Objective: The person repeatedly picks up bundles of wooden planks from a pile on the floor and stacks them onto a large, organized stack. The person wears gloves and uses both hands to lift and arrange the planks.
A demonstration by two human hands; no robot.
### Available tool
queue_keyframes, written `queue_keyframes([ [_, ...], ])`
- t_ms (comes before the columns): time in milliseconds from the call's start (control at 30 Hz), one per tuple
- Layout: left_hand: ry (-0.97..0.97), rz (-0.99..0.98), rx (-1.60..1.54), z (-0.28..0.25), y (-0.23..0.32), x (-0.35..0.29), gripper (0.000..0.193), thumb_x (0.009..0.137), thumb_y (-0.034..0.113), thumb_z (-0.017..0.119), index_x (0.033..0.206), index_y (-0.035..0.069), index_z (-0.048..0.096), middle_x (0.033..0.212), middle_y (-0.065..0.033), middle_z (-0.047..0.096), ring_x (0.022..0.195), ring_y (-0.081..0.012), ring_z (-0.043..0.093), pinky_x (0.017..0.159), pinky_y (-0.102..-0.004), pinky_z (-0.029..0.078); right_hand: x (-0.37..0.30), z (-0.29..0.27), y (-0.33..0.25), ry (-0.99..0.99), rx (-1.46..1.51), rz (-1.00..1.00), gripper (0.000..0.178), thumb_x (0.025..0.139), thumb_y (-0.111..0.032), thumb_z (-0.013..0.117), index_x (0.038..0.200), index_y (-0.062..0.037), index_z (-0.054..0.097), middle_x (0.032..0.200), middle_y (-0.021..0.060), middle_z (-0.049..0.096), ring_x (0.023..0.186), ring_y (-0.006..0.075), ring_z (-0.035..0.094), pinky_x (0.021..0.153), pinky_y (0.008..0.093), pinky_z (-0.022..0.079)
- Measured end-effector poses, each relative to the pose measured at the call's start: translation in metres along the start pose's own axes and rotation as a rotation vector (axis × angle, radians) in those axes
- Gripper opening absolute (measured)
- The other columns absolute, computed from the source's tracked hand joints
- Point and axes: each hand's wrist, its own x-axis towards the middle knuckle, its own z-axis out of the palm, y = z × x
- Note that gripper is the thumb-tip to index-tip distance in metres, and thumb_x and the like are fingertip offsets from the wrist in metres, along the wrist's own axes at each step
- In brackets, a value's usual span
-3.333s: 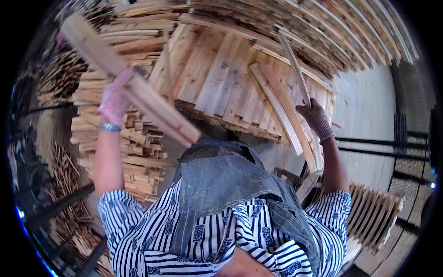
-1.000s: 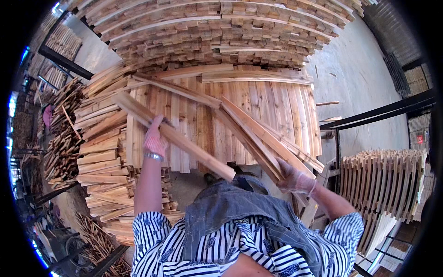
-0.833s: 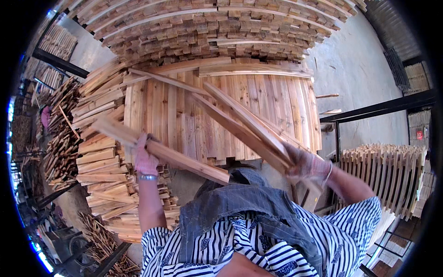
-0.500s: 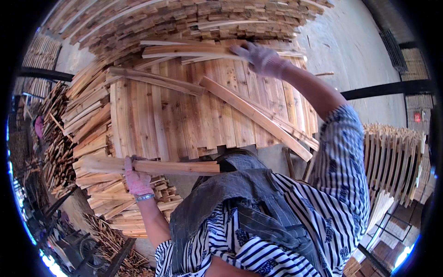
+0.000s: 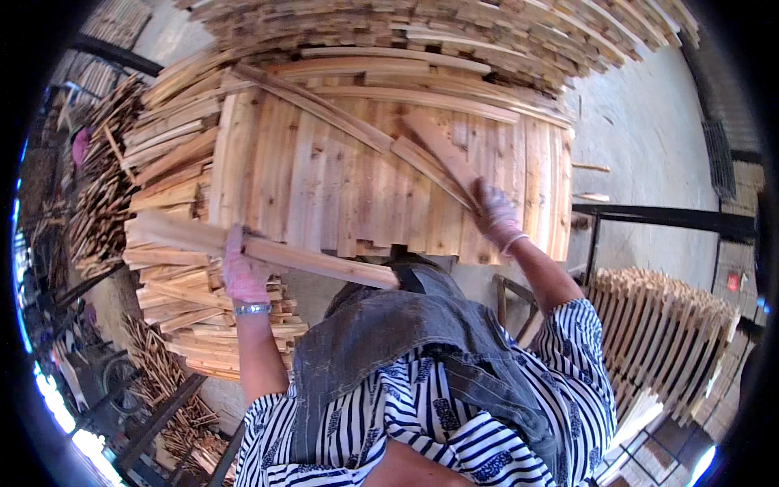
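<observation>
My left hand (image 5: 245, 272), in a pale pink knit glove, is closed around a long wooden board (image 5: 329, 264). That board slants across in front of my apron, its left end blurred. My right hand (image 5: 497, 217), also gloved and slightly blurred, grips the near end of another wooden board (image 5: 441, 150), which points away toward the back. Beneath and beside it lies a narrower slat (image 5: 428, 169). Both boards are over or beside a layer of planks (image 5: 324, 191) laid edge to edge. More loose slats (image 5: 312, 107) rest slantwise on that layer.
A high stack of boards (image 5: 487, 40) runs along the back. Piled wood pieces (image 5: 174, 162) line the left, with further offcuts (image 5: 195, 316) nearer me. A black metal bar (image 5: 665, 217) and a bundle of stacked slats (image 5: 657, 325) stand at the right.
My right hand has come from the far boards toward me and now grips a slanting board, whose angle has steepened. The left-hand board has tilted, its right end nearer me.
</observation>
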Motion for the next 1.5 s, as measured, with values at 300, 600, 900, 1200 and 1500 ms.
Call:
queue_keyframes([
  [300,-0.314,-0.068,-0.832,0.001,0.082,0.007,0.044,0.099,0.024,0.064,0.137,0.003,0.054,0.125,-0.0108,0.064,0.116,-0.0249,0.062,0.098,-0.0372,0.053,-0.073,-0.084,-0.036,-0.067,0.037,-0.159,0.076,0.088,-0.021,0.073,0.150,-0.0039,0.032,0.119,0.0269,0.063,0.107,0.0437,0.065,0.090,0.0521,0.054],
  [600,-0.871,0.371,-0.721,0.087,0.201,-0.048,0.051,0.093,0.023,0.076,0.135,0.001,0.055,0.122,-0.0118,0.066,0.110,-0.0213,0.065,0.099,-0.0366,0.053,-0.093,-0.263,-0.177,0.462,0.504,-0.796,0.078,0.093,-0.016,0.076,0.157,-0.0031,0.032,0.142,0.0180,0.055,0.130,0.0231,0.057,0.106,0.0351,0.051],
  [900,-1.022,0.764,-0.174,0.138,0.163,-0.055,0.038,0.101,0.030,0.065,0.129,0.003,0.064,0.131,-0.0198,0.064,0.117,-0.0329,0.064,0.106,-0.0396,0.048,-0.062,-0.164,-0.184,0.360,0.750,-0.565,0.078,0.082,-0.025,0.087,0.145,-0.0043,0.045,0.132,0.0156,0.061,0.125,0.0268,0.060,0.103,0.0379,0.052],
  [1200,-1.322,0.723,-0.572,0.144,0.139,-0.006,0.049,0.098,0.020,0.067,0.140,0.000,0.054,0.139,-0.0163,0.062,0.129,-0.0244,0.057,0.112,-0.0368,0.043,-0.032,-0.161,-0.171,0.267,0.932,-0.489,0.074,0.078,-0.037,0.088,0.134,-0.0015,0.055,0.120,0.0167,0.069,0.110,0.0232,0.067,0.094,0.0351,0.055],
  [1500,-0.824,-0.038,-0.707,-0.028,0.118,0.069,0.048,0.103,0.026,0.058,0.144,0.001,0.049,0.141,-0.0155,0.055,0.127,-0.0274,0.055,0.114,-0.0456,0.042,-0.123,-0.087,-0.067,0.736,1.904,0.109,0.050,0.093,-0.023,0.072,0.128,0.0007,0.047,0.106,0.0105,0.060,0.090,0.0195,0.064,0.081,0.0365,0.057],
])
